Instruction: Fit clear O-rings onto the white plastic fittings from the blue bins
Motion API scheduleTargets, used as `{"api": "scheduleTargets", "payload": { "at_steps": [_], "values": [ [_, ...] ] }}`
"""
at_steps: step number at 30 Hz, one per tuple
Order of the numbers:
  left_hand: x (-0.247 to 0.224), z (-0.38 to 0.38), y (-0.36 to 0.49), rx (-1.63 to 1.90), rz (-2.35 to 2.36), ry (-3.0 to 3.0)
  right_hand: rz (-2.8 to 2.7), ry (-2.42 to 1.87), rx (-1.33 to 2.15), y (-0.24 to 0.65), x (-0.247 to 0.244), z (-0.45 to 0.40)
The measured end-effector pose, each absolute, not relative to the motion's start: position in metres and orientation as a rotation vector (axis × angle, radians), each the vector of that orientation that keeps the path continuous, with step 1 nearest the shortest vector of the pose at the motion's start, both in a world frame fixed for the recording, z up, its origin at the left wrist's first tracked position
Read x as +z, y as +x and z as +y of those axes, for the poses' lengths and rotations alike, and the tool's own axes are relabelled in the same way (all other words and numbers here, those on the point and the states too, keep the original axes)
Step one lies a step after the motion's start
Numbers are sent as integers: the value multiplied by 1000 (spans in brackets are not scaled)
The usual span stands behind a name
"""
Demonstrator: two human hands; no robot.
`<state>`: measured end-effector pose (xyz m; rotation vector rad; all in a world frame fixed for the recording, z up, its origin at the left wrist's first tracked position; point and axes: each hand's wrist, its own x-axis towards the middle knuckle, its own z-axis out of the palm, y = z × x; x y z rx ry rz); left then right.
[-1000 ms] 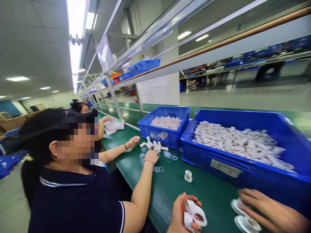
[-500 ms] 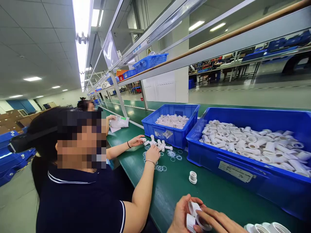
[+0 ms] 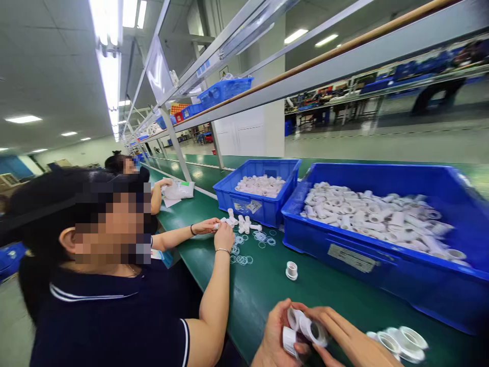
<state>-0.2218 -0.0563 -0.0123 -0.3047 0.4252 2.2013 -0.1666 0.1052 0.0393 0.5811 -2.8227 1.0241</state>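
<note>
My left hand (image 3: 273, 339) grips a white plastic pipe fitting (image 3: 301, 329) at the bottom edge of the view. My right hand (image 3: 346, 339) comes in from the right and its fingers close over the same fitting's open end. Just right of my hands lie a few white round fittings (image 3: 401, 340) on the green bench (image 3: 267, 290). A single small white fitting (image 3: 291, 270) stands alone on the bench in front of me.
A large blue bin (image 3: 382, 255) full of white fittings sits at right, a smaller blue bin (image 3: 256, 196) behind it. A co-worker in a dark shirt sits close on my left, hands (image 3: 219, 229) at loose fittings and clear rings (image 3: 244, 250). Another person sits farther along.
My right hand came in from the fittings at the right and closed onto the fitting held in my left hand. The co-worker's hands came together over a small part.
</note>
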Motion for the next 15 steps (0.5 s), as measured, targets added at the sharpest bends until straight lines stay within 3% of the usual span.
{"api": "scheduleTargets", "payload": {
  "at_steps": [6,15],
  "values": [
    [-5,-64,-220,2196,356,-252,-2849,244,946,-173,88,121],
    [-4,-68,-220,2238,216,-292,-2834,363,473,-248,84,105]
  ]
}}
